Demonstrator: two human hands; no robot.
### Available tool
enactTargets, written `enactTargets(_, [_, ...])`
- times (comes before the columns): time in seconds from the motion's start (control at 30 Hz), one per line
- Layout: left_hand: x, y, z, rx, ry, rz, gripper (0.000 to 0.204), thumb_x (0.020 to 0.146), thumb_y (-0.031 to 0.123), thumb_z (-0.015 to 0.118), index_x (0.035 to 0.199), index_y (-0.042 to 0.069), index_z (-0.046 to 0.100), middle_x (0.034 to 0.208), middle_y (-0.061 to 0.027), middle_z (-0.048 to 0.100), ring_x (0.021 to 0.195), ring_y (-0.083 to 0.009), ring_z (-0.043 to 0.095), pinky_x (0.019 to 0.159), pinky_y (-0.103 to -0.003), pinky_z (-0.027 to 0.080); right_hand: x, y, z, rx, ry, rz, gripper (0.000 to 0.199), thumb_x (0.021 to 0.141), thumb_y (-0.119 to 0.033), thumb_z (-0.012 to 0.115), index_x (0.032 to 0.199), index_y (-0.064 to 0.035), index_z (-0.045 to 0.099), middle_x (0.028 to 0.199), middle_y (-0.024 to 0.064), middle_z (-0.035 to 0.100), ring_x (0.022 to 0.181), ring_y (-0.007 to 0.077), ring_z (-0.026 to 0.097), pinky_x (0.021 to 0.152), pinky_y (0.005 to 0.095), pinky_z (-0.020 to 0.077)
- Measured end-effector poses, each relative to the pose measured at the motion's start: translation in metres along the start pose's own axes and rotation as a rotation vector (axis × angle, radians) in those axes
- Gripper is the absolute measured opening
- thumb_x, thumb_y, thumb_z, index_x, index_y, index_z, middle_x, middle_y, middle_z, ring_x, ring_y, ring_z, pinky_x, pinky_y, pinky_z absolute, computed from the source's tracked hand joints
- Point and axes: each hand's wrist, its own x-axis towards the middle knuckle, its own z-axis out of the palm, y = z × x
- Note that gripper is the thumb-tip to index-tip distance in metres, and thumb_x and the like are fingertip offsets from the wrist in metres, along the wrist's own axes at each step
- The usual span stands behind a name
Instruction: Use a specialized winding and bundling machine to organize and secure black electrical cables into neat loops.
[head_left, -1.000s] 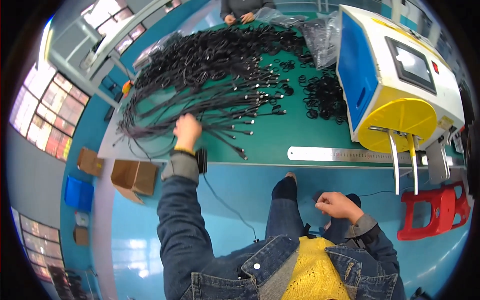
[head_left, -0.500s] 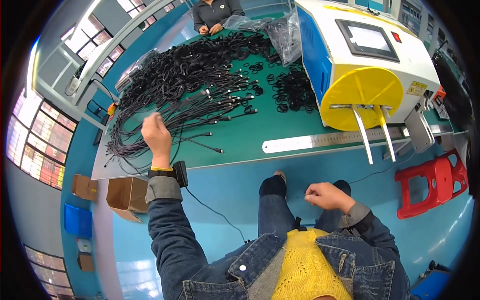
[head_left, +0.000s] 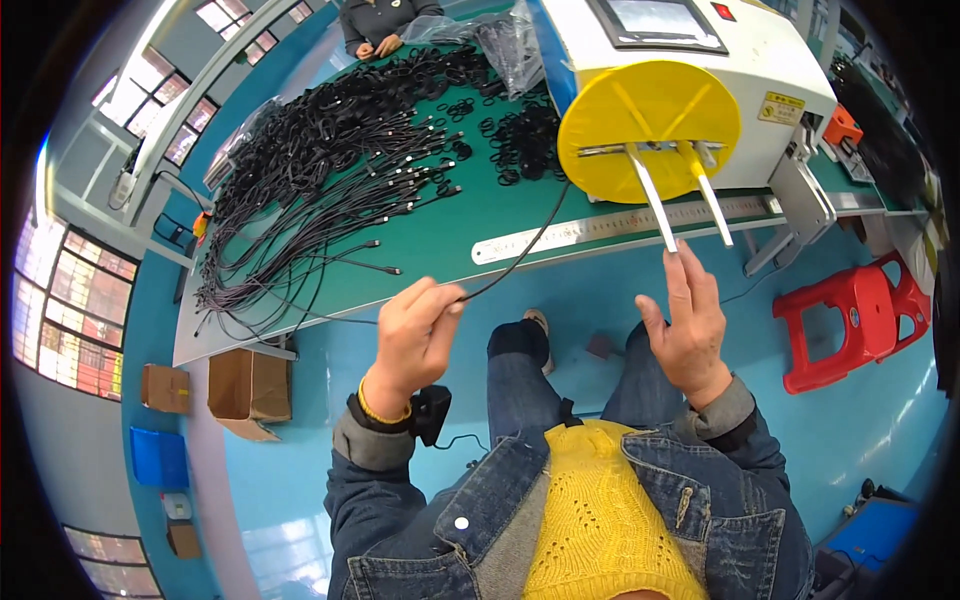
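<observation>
My left hand (head_left: 410,335) is closed on a black cable (head_left: 524,256) in front of the table's near edge. One length of the cable rises to the right toward the yellow disc (head_left: 640,105); the other trails left along the edge. My right hand (head_left: 688,325) holds nothing, its fingers spread and pointing up. Its fingertips are close to the tip of one of two metal rods (head_left: 652,200) that jut out from the disc; whether they touch I cannot tell. Many black cables with metal plugs (head_left: 300,225) lie bundled on the green table (head_left: 440,235).
The disc is mounted on a white and blue machine (head_left: 765,135) with a screen. A steel ruler (head_left: 500,247) lies along the front edge. Black rings (head_left: 525,145) are heaped beside the machine. A person (head_left: 385,20) is across the table. A red stool (head_left: 850,315) and cardboard box (head_left: 250,385) are on the floor.
My left hand has come from above the cable bundle to the right, now with a cable in it. The right hand has risen toward the rods and its fingers have opened.
</observation>
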Motion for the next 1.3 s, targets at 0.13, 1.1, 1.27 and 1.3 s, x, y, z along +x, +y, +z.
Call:
enactTargets(0.13, [-0.013,0.001,0.0,-0.095,-0.016,-0.026,0.004,0.072,-0.002,0.054,0.076,-0.002,0.056,0.059,-0.0083,0.047,0.048,-0.0199,0.043,0.046,-0.03,0.032,0.004,0.009,-0.007,0.026,0.038,-0.022,0.047,0.078,-0.012,0.067,0.117,0.0063,0.049,0.112,0.0219,0.053,0.093,0.0346,0.055,0.078,0.0364,0.0481])
enactTargets(1.1, [0.136,0.088,0.137,-0.273,-0.085,0.066,0.017,0.079,0.005,0.064,0.095,0.001,0.064,0.066,-0.0046,0.054,0.054,-0.0115,0.046,0.052,-0.024,0.041,0.045,0.125,-0.032,0.07,0.28,-0.004,0.017,0.076,0.004,0.06,0.092,-0.0009,0.063,0.087,0.0149,0.063,0.074,0.0287,0.062,0.063,0.0314,0.0511])
enactTargets(1.27, [0.162,0.061,0.163,-0.181,0.082,0.138,0.013,0.077,0.005,0.067,0.09,0.002,0.066,0.065,-0.0066,0.055,0.053,-0.0143,0.049,0.051,-0.025,0.041,0.047,0.141,-0.014,0.066,0.186,0.275,0.014,0.08,-0.003,0.06,0.094,0.0001,0.061,0.086,0.0159,0.063,0.073,0.0292,0.062,0.062,0.0323,0.0511])
enactTargets(1.3, [0.162,0.057,0.165,-0.178,0.086,0.139,0.013,0.077,0.005,0.067,0.09,0.002,0.066,0.065,-0.0066,0.055,0.053,-0.0143,0.049,0.051,-0.025,0.041,0.048,0.142,-0.009,0.068,0.188,0.27,0.014,0.08,-0.003,0.06,0.094,0.0001,0.061,0.086,0.0159,0.063,0.073,0.0292,0.062,0.062,0.0323,0.0511])
